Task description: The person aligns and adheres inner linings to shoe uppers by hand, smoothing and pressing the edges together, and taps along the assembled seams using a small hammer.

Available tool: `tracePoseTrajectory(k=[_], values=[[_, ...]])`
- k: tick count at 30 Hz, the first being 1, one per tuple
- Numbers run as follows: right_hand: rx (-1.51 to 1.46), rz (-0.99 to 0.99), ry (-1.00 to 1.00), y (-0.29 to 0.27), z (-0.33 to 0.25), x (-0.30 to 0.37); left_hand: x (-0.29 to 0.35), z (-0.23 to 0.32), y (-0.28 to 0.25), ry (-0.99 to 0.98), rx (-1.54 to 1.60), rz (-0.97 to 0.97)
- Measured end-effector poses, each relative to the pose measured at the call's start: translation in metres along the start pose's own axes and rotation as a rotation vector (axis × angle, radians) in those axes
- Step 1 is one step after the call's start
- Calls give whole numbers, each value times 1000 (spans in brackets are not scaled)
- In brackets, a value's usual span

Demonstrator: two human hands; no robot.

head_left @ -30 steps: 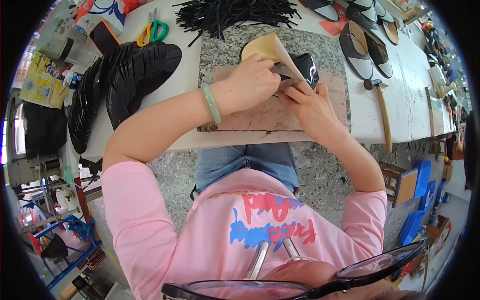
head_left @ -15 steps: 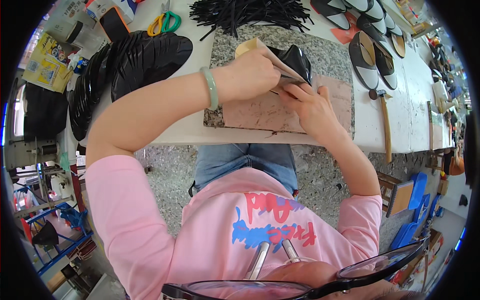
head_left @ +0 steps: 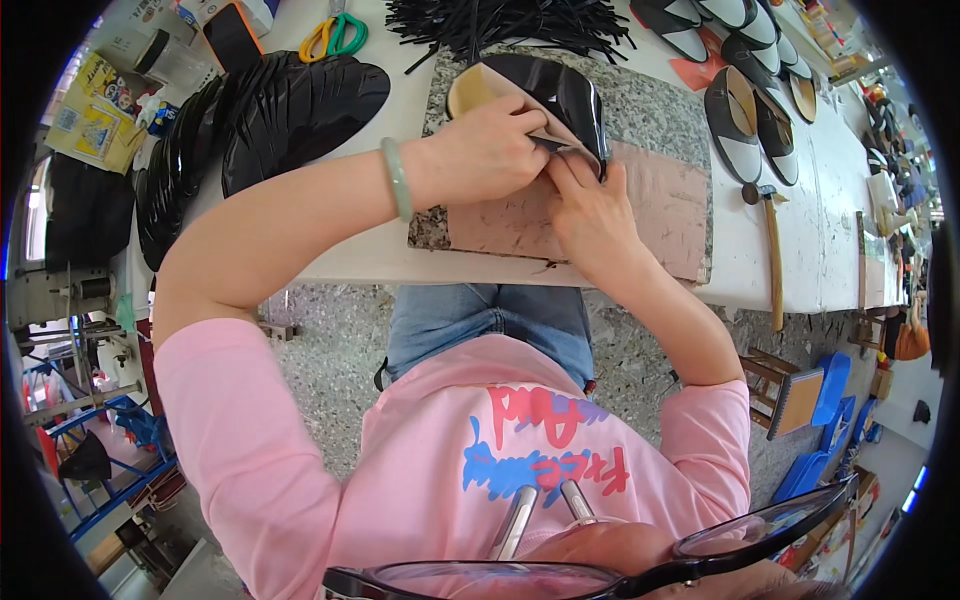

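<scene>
A glossy black shoe upper (head_left: 560, 85) with a tan lining lies over a speckled stone slab (head_left: 650, 115). My left hand (head_left: 490, 148), a pale green bangle (head_left: 396, 180) at its wrist, has its fingers closed on the lining side of the upper's edge. Close beside it, my right hand (head_left: 592, 210) pinches the same edge from the right. The two hands nearly meet there. Under them is a worn pinkish-brown board (head_left: 650, 215) on the slab. The fingertips are partly hidden behind the folded material.
Stacked glossy black pieces (head_left: 300, 115) lie to the left, with scissors (head_left: 335, 38) and a phone (head_left: 232, 42) behind them. Black strips (head_left: 500, 25) heap at the back. A hammer (head_left: 773, 250) and finished shoes (head_left: 735, 120) are on the right.
Both hands have shifted a little to the left with the upper. The upper now spreads wider and rounder across the slab, showing more of its black face.
</scene>
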State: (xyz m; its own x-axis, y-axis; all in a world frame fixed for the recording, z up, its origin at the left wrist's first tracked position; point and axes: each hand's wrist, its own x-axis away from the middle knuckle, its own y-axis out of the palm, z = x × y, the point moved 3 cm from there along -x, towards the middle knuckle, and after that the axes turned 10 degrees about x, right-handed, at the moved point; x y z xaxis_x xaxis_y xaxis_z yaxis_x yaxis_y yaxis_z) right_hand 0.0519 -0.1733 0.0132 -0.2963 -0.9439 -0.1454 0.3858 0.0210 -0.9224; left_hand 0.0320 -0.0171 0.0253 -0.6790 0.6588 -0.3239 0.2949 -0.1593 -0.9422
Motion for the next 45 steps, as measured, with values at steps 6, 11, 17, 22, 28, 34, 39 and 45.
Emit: tracePoseTrajectory(k=[6, 11, 17, 22, 28, 34, 39, 45], values=[[-167, 131, 62, 7, 4, 0, 12, -3, 4, -331, 114, -134], [-270, 121, 62, 9, 5, -10, 8, 2, -3, -186, -21, -99], [-264, 214, 48, 10, 4, -11, 25, 16, -9, -202, -40, -112], [-227, 195, 62, 10, 0, -18, 16, -4, -9, -678, 254, -255], [-292, 244, 5, 15, 3, -31, 26, -30, -7, -740, 483, -270], [-244, 169, -23, 14, 2, -45, 22, -13, -9, -726, 353, -239], [-315, 309, 1, 10, 6, -46, 27, -46, -21, -853, 691, -248], [-1861, 101, 562, 20, 32, -2, 15, -80, -93, -862, 1058, 633]])
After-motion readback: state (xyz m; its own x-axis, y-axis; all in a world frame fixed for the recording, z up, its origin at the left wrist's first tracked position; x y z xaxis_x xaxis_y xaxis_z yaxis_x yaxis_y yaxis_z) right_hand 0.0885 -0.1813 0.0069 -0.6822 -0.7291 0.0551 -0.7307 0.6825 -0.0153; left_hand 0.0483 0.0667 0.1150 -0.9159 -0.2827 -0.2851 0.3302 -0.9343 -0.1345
